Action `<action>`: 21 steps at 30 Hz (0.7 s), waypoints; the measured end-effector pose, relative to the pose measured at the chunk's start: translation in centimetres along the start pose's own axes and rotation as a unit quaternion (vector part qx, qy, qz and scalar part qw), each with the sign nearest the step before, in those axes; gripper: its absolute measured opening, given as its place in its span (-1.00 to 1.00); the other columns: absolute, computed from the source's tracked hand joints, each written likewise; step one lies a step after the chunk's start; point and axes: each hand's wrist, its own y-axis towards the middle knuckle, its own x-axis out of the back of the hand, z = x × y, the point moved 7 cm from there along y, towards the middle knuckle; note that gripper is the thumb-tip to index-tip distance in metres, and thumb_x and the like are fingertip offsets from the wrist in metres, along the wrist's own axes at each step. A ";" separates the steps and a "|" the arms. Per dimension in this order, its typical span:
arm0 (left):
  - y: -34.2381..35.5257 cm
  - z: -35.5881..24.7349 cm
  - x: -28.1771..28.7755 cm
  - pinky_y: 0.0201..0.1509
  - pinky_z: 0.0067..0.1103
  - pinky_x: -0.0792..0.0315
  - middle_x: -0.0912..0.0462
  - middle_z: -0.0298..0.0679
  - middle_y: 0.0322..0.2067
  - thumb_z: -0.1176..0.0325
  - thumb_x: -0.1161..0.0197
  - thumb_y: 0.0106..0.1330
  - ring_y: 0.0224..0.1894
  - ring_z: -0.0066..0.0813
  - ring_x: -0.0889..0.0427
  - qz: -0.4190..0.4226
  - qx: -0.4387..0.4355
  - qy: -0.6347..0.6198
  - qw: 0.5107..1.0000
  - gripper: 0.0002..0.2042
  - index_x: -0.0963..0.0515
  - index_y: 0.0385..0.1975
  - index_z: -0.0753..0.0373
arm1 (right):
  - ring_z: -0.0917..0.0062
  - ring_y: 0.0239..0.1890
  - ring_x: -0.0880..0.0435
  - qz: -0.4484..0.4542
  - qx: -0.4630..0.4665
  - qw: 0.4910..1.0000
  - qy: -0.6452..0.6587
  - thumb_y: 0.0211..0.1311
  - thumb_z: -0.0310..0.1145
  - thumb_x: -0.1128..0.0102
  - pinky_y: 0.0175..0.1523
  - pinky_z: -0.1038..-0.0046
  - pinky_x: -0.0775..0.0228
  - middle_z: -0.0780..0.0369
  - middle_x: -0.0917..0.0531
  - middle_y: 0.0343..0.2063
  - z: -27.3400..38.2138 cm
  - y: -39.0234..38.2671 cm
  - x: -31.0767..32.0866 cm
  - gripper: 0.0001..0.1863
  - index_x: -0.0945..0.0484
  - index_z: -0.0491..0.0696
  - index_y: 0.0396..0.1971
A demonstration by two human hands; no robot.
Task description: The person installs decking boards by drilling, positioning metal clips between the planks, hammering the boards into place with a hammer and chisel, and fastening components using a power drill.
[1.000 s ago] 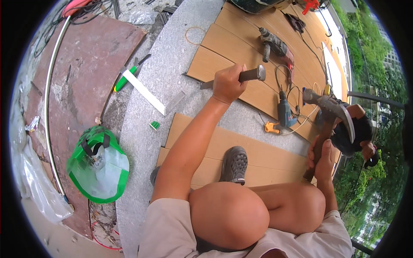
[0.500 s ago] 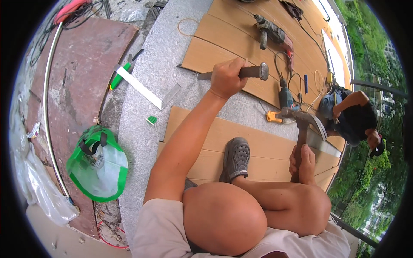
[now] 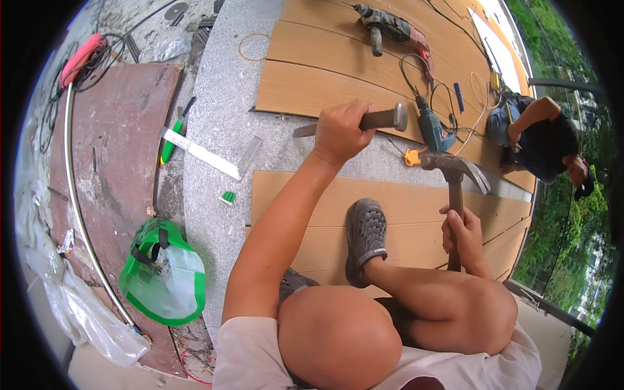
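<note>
My left hand (image 3: 341, 133) is closed round a thick steel chisel (image 3: 383, 120), its struck end pointing right. The chisel's flat blade sticks out on the left, over the gap between two runs of brown decking boards (image 3: 312, 198). In my right hand (image 3: 463, 234), a claw hammer (image 3: 453, 185) is held upright by its handle. The hammer's face is below and to the right of the chisel's struck end, apart from it. Whether the blade touches a board edge cannot be made out.
A red and grey rotary hammer (image 3: 396, 32) and a teal drill (image 3: 432, 127) lie on the far decking. Left are a metal square (image 3: 201, 153), a green-handled tool (image 3: 171, 143) and a green-rimmed bag (image 3: 195, 296). Another person (image 3: 543, 133) crouches at right.
The view has shifted a little. The hammer head has come nearer the chisel's struck end. Both hands keep their grip, and the chisel has tilted slightly.
</note>
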 end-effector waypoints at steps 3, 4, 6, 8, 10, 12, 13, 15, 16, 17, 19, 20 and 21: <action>-1.3 -5.1 -5.6 -0.44 -0.31 -0.53 -0.59 -0.13 -0.61 0.45 -0.41 0.08 -0.51 -0.09 -0.67 0.125 -0.079 -0.096 0.984 -0.87 -0.56 -0.43 0.18 | 0.69 -0.73 -0.37 -0.026 -0.014 0.997 0.066 0.48 -0.15 -0.24 -0.66 0.57 -0.25 0.34 -0.43 -0.60 -0.3 -0.5 2.2 -0.67 -0.47 -0.14 -0.15; -2.4 -6.6 -7.4 -0.43 -0.31 -0.54 -0.60 -0.14 -0.62 0.40 -0.41 0.09 -0.51 -0.10 -0.68 0.172 -0.098 -0.110 0.974 -0.87 -0.57 -0.44 0.17 | 0.70 -0.73 -0.36 -0.027 -0.002 0.995 0.101 0.48 -0.13 -0.24 -0.65 0.57 -0.25 0.35 -0.42 -0.59 -0.3 -0.5 2.6 -0.67 -0.46 -0.12 -0.16; -4.7 -9.7 -11.0 -0.42 -0.30 -0.55 -0.62 -0.15 -0.63 0.31 -0.39 0.12 -0.51 -0.10 -0.70 0.282 -0.141 -0.103 0.943 -0.87 -0.58 -0.46 0.15 | 0.72 -0.71 -0.34 -0.016 0.024 0.984 0.177 0.49 -0.07 -0.24 -0.65 0.58 -0.26 0.34 -0.42 -0.55 0.1 -0.8 3.1 -0.64 -0.42 -0.07 -0.16; -6.5 -13.1 -14.3 -0.41 -0.29 -0.56 -0.62 -0.15 -0.63 0.27 -0.37 0.14 -0.50 -0.09 -0.70 0.347 -0.169 -0.090 0.918 -0.86 -0.58 -0.48 0.15 | 0.70 -0.71 -0.36 -0.038 0.059 0.976 0.205 0.49 0.04 -0.19 -0.64 0.61 -0.26 0.33 -0.44 -0.52 -0.2 -2.0 5.0 -0.55 -0.41 -0.09 -0.12; -8.1 -16.7 -17.5 -0.38 -0.23 -0.56 -0.65 -0.12 -0.62 0.25 -0.33 0.16 -0.48 -0.05 -0.71 0.416 -0.194 -0.154 0.875 -0.84 -0.57 -0.51 0.17 | 0.68 -0.71 -0.40 -0.088 0.098 0.976 0.175 0.47 0.10 -0.20 -0.63 0.64 -0.27 0.31 -0.47 -0.50 -0.6 -4.1 7.3 -0.49 -0.40 -0.11 -0.10; -8.7 -20.2 -20.4 -0.36 -0.21 -0.56 -0.66 -0.11 -0.60 0.26 -0.31 0.16 -0.46 -0.02 -0.71 0.429 -0.224 -0.172 0.858 -0.85 -0.59 -0.51 0.17 | 0.66 -0.70 -0.46 -0.141 0.107 0.977 0.118 0.42 0.13 -0.25 -0.62 0.65 -0.30 0.25 -0.53 -0.48 -1.9 -6.7 9.9 -0.45 -0.39 -0.11 -0.11; -9.4 -22.4 -21.7 -0.35 -0.18 -0.57 -0.68 -0.10 -0.58 0.27 -0.30 0.17 -0.45 0.00 -0.72 0.439 -0.250 -0.195 0.841 -0.86 -0.60 -0.50 0.18 | 0.65 -0.69 -0.49 -0.181 0.099 0.975 0.085 0.39 0.13 -0.28 -0.61 0.65 -0.31 0.21 -0.58 -0.46 -2.9 -8.6 11.3 -0.44 -0.39 -0.11 -0.11; -11.0 -25.0 -22.9 -0.31 -0.16 -0.57 -0.70 -0.08 -0.55 0.28 -0.30 0.16 -0.42 0.02 -0.72 0.472 -0.270 -0.219 0.810 -0.88 -0.63 -0.48 0.18 | 0.64 -0.68 -0.53 -0.191 0.070 0.973 0.111 0.34 0.09 -0.33 -0.60 0.65 -0.34 0.11 -0.68 -0.44 -4.5 -10.5 11.6 -0.46 -0.39 -0.10 -0.13; -11.4 -25.2 -23.0 -0.29 -0.16 -0.58 -0.70 -0.08 -0.53 0.29 -0.30 0.16 -0.41 0.02 -0.73 0.495 -0.259 -0.206 0.803 -0.89 -0.64 -0.46 0.17 | 0.64 -0.68 -0.54 -0.157 0.035 0.980 0.118 0.33 0.03 -0.35 -0.59 0.65 -0.35 0.06 -0.72 -0.46 -4.7 -11.0 11.7 -0.50 -0.40 -0.09 -0.13; -11.7 -25.0 -23.2 -0.28 -0.15 -0.58 -0.71 -0.08 -0.52 0.30 -0.30 0.17 -0.40 0.02 -0.73 0.517 -0.249 -0.189 0.797 -0.90 -0.65 -0.45 0.17 | 0.65 -0.68 -0.53 -0.147 0.001 0.978 0.148 0.30 -0.03 -0.36 -0.58 0.64 -0.36 0.07 -0.72 -0.49 -5.2 -11.0 11.5 -0.54 -0.42 -0.09 -0.15; -12.2 -24.3 -23.3 -0.26 -0.15 -0.58 -0.71 -0.08 -0.51 0.30 -0.33 0.18 -0.39 0.02 -0.73 0.523 -0.255 -0.190 0.791 -0.91 -0.64 -0.43 0.16 | 0.63 -0.63 -0.58 -0.116 -0.001 0.977 0.178 0.25 -0.12 -0.42 -0.52 0.62 -0.42 0.07 -0.72 -0.48 -5.2 -10.3 11.5 -0.59 -0.45 -0.10 -0.19; -12.1 -24.1 -23.5 -0.28 -0.19 -0.59 -0.71 -0.08 -0.52 0.28 -0.31 0.20 -0.40 -0.02 -0.75 0.505 -0.251 -0.197 0.802 -0.88 -0.63 -0.42 0.17 | 0.59 -0.50 -0.70 -0.099 0.006 0.975 0.198 0.23 -0.18 -0.45 -0.49 0.61 -0.46 0.08 -0.73 -0.42 -5.4 -9.8 11.8 -0.59 -0.45 -0.12 -0.17; -11.8 -25.9 -24.1 -0.30 -0.23 -0.61 -0.71 -0.08 -0.52 0.25 -0.29 0.23 -0.40 -0.05 -0.76 0.494 -0.263 -0.195 0.805 -0.86 -0.63 -0.42 0.18 | 0.53 -0.37 -0.78 -0.116 0.015 0.967 0.227 0.24 -0.25 -0.44 -0.44 0.61 -0.52 0.09 -0.72 -0.35 -6.2 -10.9 13.2 -0.61 -0.45 -0.15 -0.16</action>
